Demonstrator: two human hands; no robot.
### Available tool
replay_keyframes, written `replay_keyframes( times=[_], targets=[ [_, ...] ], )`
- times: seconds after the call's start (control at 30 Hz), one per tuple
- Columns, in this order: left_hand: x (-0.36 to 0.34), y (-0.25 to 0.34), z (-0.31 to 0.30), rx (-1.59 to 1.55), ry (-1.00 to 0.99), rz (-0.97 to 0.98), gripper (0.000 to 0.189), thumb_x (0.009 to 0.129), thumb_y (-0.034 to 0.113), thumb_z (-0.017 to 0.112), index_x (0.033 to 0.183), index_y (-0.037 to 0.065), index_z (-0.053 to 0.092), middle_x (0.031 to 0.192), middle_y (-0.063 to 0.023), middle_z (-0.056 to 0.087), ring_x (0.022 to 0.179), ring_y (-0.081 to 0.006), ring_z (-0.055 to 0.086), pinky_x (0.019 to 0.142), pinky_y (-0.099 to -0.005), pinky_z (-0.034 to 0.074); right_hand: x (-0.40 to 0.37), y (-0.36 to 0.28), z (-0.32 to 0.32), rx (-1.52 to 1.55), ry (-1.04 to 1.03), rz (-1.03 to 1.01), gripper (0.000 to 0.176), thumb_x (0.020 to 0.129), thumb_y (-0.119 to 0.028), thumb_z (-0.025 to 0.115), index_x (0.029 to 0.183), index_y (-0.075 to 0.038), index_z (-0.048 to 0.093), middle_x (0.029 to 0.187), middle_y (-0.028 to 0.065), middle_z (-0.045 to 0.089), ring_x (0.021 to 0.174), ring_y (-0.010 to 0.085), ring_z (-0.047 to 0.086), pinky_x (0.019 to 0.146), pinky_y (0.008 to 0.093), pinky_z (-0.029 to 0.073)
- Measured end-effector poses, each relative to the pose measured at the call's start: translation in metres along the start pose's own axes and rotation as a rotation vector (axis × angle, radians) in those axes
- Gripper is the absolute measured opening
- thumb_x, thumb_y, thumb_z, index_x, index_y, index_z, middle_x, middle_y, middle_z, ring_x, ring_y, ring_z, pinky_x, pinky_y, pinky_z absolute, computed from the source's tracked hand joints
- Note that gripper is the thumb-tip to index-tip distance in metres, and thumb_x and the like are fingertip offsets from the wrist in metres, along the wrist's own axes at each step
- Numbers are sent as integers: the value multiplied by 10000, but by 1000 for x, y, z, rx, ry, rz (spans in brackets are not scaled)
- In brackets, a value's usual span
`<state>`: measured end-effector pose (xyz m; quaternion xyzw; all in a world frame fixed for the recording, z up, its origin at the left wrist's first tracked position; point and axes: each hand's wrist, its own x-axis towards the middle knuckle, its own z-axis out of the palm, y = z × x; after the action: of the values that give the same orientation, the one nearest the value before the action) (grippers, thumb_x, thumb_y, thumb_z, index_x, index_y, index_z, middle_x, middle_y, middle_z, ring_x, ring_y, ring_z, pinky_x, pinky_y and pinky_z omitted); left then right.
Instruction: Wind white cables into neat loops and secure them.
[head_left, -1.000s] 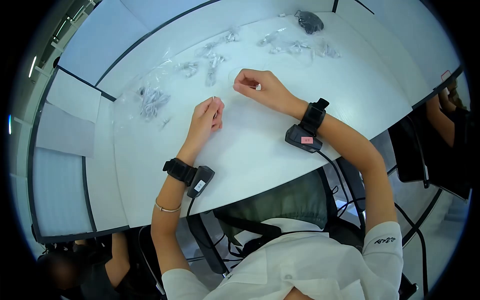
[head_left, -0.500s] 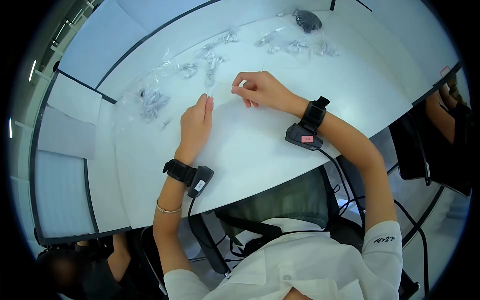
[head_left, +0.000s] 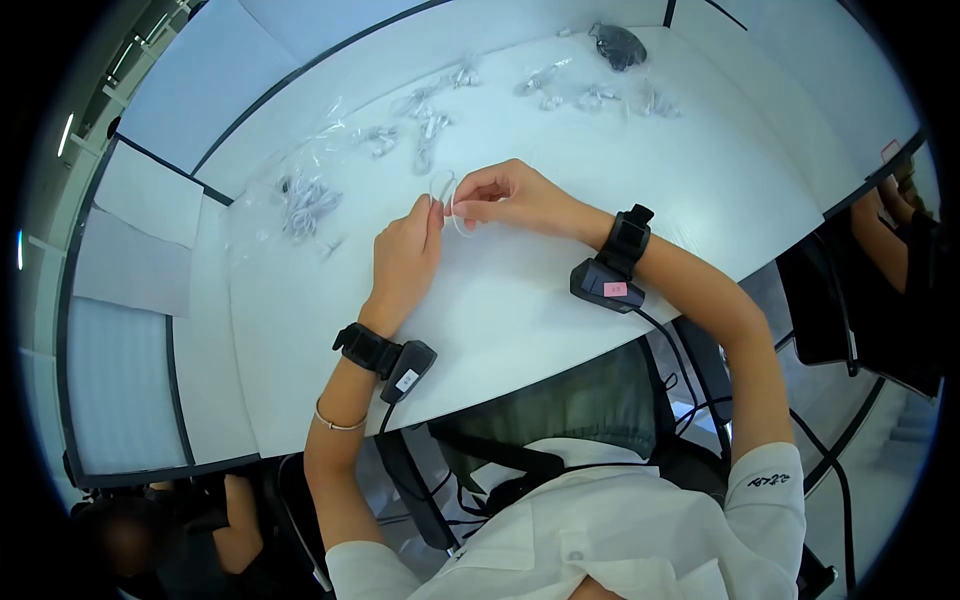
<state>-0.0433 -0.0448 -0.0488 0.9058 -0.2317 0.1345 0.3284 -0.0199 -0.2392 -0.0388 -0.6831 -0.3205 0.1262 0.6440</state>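
Observation:
A thin white cable (head_left: 437, 174) makes a small loop between my two hands, above the white table. My left hand (head_left: 404, 257) pinches it with thumb and forefinger. Close beside it, my right hand (head_left: 512, 200) has its fingers curled with the fingertips on the same cable. Just beyond the hands lies a coiled white cable (head_left: 426, 150), with another small bundle (head_left: 380, 141) to its left.
A larger heap of white cables (head_left: 308, 207) lies on clear plastic at the left. More bagged cables (head_left: 596, 96) and a dark grey mesh bundle (head_left: 618, 47) lie at the back. Low partitions surround the table (head_left: 600, 300). Other people sit at lower left and right.
My hands have come together: the right one moved toward me and left, the left one slightly right and nearer. The cable now shows as a loop between them.

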Motion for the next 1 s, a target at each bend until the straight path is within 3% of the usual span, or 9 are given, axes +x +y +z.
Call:
replay_keyframes(
  times=[0.13, 0.17, 0.27, 0.3, 0.4, 0.5, 0.6, 0.8, 1.0],
  targets=[
    [1, -1, 2, -196, -45, -19, 211, 944, 161, 419, 827, -12, 452, 646, -189, 532, 576, -370, 498, 526, -401, 379, -3, -9, 5, -33, 85, 55, 119, 851, -122, 620, 886, -10, 641, 765, 29, 626, 707, 95, 582, 691, 228, 463],
    [0, -2, 1, -247, -94, -49, 227, 951, 174, 424, 844, -26, 447, 629, -154, 496, 552, -292, 471, 542, -351, 376, -3, -10, 6, -55, 112, 43, 121, 840, -146, 642, 851, -26, 634, 752, 17, 622, 679, 84, 565, 645, 221, 447],
    [-2, -3, 9, -474, -140, -115, 242, 960, 192, 417, 848, -20, 450, 633, -94, 465, 567, -188, 440, 561, -312, 373, -4, -8, 3, -294, 165, 0, 147, 823, -178, 665, 797, -41, 619, 735, 15, 616, 641, 75, 529, 606, 224, 421],
    [-2, -1, 9, -508, -185, -167, 272, 972, 229, 405, 848, -8, 454, 677, -44, 450, 637, -116, 408, 599, -273, 368, -2, -5, 3, -349, 202, -36, 199, 795, -226, 696, 800, -54, 595, 695, 2, 572, 609, 79, 472, 582, 231, 394],
    [-2, -4, 10, -632, -225, -164, 294, 983, 280, 407, 925, 19, 530, 727, 41, 406, 630, -52, 328, 563, -207, 292, -1, -4, 4, -509, 334, -135, 314, 760, -311, 716, 811, -38, 572, 634, 20, 524, 589, 125, 482, 557, 268, 395],
    [-3, -7, 8, -734, -317, -164, 291, 974, 297, 430, 930, 31, 540, 734, 49, 399, 636, -50, 316, 571, -199, 281, -2, -5, 8, -462, 409, -154, 316, 756, -296, 728, 820, -65, 523, 662, -16, 464, 607, 90, 413, 557, 237, 353],
    [-5, -5, 11, -792, -332, -223, 288, 970, 314, 433, 855, 60, 505, 723, 49, 373, 647, -68, 315, 588, -216, 283, -2, -8, 3, -426, 263, -116, 304, 779, -290, 710, 765, -58, 514, 637, -15, 454, 593, 84, 402, 547, 227, 330],
    [-2, 0, 5, -846, -347, -264, 314, 961, 357, 453, 841, 73, 507, 726, 56, 369, 652, -66, 316, 594, -215, 284, -1, -6, -3, -272, 127, -66, 261, 842, -250, 657, 708, -53, 551, 597, -46, 454, 582, 38, 384, 535, 206, 294],
    [-3, 3, 4, -781, -346, -245, 350, 942, 400, 482, 816, 74, 508, 707, 58, 369, 647, -63, 322, 580, -220, 279, -3, -10, -12, -75, -6, 92, 226, 871, -249, 632, 744, -67, 589, 655, -67, 507, 602, 16, 386, 544, 202, 295]
  ],
)
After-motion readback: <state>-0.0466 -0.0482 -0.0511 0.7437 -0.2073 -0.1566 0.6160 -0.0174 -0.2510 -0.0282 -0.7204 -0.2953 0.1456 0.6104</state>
